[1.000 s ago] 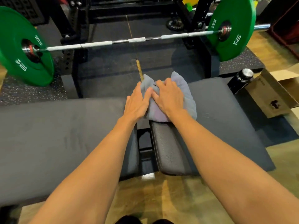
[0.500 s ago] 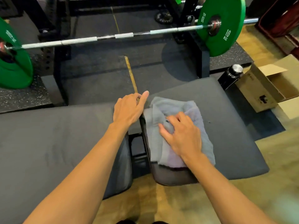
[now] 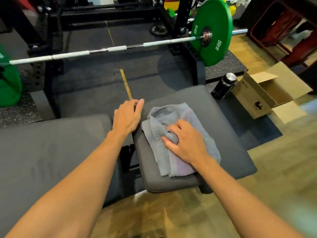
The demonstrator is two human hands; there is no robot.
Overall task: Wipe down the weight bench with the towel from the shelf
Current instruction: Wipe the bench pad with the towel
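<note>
Head view: right hand [image 3: 187, 143] gripping towel [image 3: 173, 134] on bench pad [image 3: 223, 134]; left hand [image 3: 127, 117] lying loose, released, beside it; bottle [image 3: 223, 85], cardboard box [image 3: 260, 93] sitting just beyond; barbell [image 3: 116, 48] crossing behind.

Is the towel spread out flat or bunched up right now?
Bunched, loosely folded. The towel lies in overlapping layers on the seat pad, with creases gathered under the right hand.

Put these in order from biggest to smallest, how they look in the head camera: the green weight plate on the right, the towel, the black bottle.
1. Towel and green weight plate: too alike to rank, and the plate sits farther back.
2. Black bottle: clearly smallest.
</note>
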